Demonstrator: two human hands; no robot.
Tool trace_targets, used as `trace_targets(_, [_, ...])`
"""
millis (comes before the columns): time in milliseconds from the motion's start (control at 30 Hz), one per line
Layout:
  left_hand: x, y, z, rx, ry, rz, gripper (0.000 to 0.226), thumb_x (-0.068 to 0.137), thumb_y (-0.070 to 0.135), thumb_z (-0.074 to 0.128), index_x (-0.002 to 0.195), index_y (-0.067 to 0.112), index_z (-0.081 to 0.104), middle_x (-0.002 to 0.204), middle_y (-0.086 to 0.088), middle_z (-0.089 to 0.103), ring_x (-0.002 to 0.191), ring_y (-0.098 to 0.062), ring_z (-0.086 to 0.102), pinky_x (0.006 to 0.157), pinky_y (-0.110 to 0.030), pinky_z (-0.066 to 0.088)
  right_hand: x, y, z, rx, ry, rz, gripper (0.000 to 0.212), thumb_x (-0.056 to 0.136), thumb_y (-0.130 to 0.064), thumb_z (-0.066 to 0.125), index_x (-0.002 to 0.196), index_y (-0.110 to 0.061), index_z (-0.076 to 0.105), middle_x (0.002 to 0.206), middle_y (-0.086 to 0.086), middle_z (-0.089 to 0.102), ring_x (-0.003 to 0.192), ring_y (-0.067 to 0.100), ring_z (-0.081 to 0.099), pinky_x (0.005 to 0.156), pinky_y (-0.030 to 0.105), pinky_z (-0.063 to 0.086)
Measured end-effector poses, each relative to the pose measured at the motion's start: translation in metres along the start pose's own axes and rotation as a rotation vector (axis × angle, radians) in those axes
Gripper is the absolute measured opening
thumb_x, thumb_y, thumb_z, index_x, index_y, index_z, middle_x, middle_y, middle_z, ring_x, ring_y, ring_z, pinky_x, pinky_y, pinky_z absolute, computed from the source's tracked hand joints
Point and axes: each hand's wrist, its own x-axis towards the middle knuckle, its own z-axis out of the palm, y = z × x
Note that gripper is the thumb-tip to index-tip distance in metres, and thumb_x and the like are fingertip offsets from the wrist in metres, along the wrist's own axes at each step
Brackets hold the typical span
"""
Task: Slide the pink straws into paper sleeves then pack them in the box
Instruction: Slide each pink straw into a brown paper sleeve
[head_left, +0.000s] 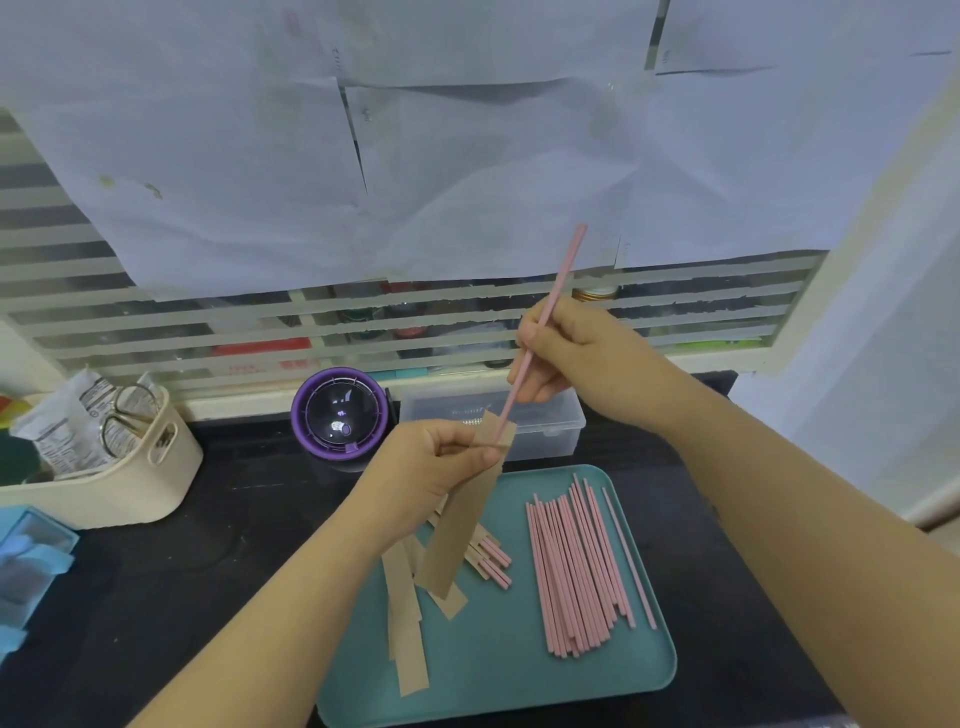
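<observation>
My left hand (434, 465) pinches the top of a brown paper sleeve (462, 512) that hangs down over the teal tray (519, 670). My right hand (571, 353) grips a pink straw (558, 283) held tilted, its lower tip at the sleeve's open mouth. A pile of loose pink straws (576, 566) lies on the right of the tray. Flat paper sleeves (408, 623) lie on its left, with a few sleeved straws (491, 558) beside them, pink ends showing. A clear plastic box (540, 423) stands behind the tray, partly hidden by my hands.
A purple round device (340, 413) sits left of the box. A cream basket (104, 467) holding scissors and packets stands at the far left, with a blue container (28, 561) near it. A slatted window backs the black counter (208, 545).
</observation>
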Motion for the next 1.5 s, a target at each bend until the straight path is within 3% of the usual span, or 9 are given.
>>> trace_targets(133, [-0.004,0.003,-0.001,0.010,-0.066,-0.004,0.012,0.084,0.011,0.067,0.086,0.021,0.074,0.080,0.005,0.075,0.073,-0.001,0.065,0.071,-0.011,0.051,0.004,0.002,-0.006,0.075,-0.103,0.072,0.015,0.100,-0.022,0.042,0.092,-0.013,0.052,0.092,0.014,0.071,0.076,0.024,0.070,0.076,0.033,0.059])
trace_targets(500, [-0.006,0.004,-0.005,-0.090,-0.201,-0.099,0.010,0.086,0.012,0.064,0.089,0.017,0.072,0.077,0.004,0.073,0.073,-0.007,0.068,0.069,-0.015,0.053,0.004,-0.003,-0.020,0.120,-0.289,0.129,0.010,0.094,-0.010,0.051,0.102,-0.010,0.057,0.099,0.012,0.072,0.088,0.023,0.071,0.082,0.033,0.058])
trace_targets(700, [-0.004,0.003,-0.003,-0.110,-0.157,-0.112,0.011,0.086,0.014,0.064,0.092,0.013,0.073,0.086,-0.003,0.074,0.078,-0.011,0.068,0.078,-0.024,0.056,0.006,0.004,-0.015,0.138,-0.195,0.113,0.008,0.091,-0.008,0.057,0.098,-0.012,0.056,0.089,0.011,0.072,0.084,0.026,0.072,0.080,0.037,0.057])
trace_targets(800, [-0.003,0.004,-0.002,-0.171,-0.129,-0.116,0.012,0.087,0.012,0.063,0.093,0.008,0.073,0.082,-0.004,0.074,0.074,-0.011,0.068,0.072,-0.023,0.057,0.007,0.010,-0.012,0.115,-0.118,0.124,0.009,0.088,-0.012,0.063,0.094,-0.007,0.060,0.083,0.012,0.073,0.080,0.025,0.072,0.077,0.034,0.058])
trace_targets(1033, [0.000,0.007,0.001,-0.197,-0.137,-0.112,0.015,0.088,0.017,0.062,0.095,0.009,0.072,0.083,-0.001,0.075,0.077,-0.010,0.070,0.080,-0.024,0.056,0.012,0.011,0.009,-0.071,-0.103,0.114,0.013,0.083,-0.023,0.071,0.079,-0.015,0.061,0.065,-0.005,0.066,0.067,0.010,0.066,0.072,0.024,0.057])
trace_targets(1133, [0.000,0.006,0.001,-0.197,-0.126,-0.112,0.016,0.087,0.018,0.062,0.096,0.008,0.071,0.081,0.001,0.074,0.075,-0.009,0.069,0.077,-0.024,0.055,0.010,0.009,0.011,-0.086,-0.076,0.090,0.020,0.083,-0.027,0.070,0.097,-0.016,0.059,0.070,-0.007,0.066,0.069,0.007,0.066,0.071,0.021,0.054])
trace_targets(1233, [0.000,0.005,0.000,-0.187,-0.119,-0.114,0.015,0.086,0.018,0.064,0.096,0.009,0.071,0.081,0.000,0.074,0.075,-0.010,0.069,0.078,-0.027,0.055,0.013,0.007,0.006,0.040,0.112,0.034,0.047,0.085,-0.023,0.068,0.125,-0.023,0.044,0.080,-0.001,0.070,0.074,0.010,0.068,0.076,0.023,0.054])
trace_targets(1333, [0.000,0.005,0.000,-0.184,-0.097,-0.109,0.012,0.085,0.015,0.066,0.095,0.010,0.071,0.083,-0.002,0.075,0.077,-0.011,0.069,0.085,-0.034,0.053,0.015,0.005,0.005,0.125,0.215,-0.027,0.052,0.086,-0.011,0.066,0.129,-0.025,0.040,0.075,0.002,0.070,0.072,0.013,0.069,0.075,0.023,0.054])
trace_targets(1500, [0.001,0.004,0.004,-0.251,-0.033,-0.073,0.009,0.085,0.013,0.066,0.092,0.011,0.071,0.078,-0.001,0.074,0.074,-0.009,0.068,0.077,-0.026,0.053,0.011,0.012,0.018,0.054,0.156,-0.048,0.049,0.084,-0.014,0.068,0.124,-0.027,0.044,0.070,-0.003,0.069,0.072,0.011,0.069,0.082,0.029,0.055])
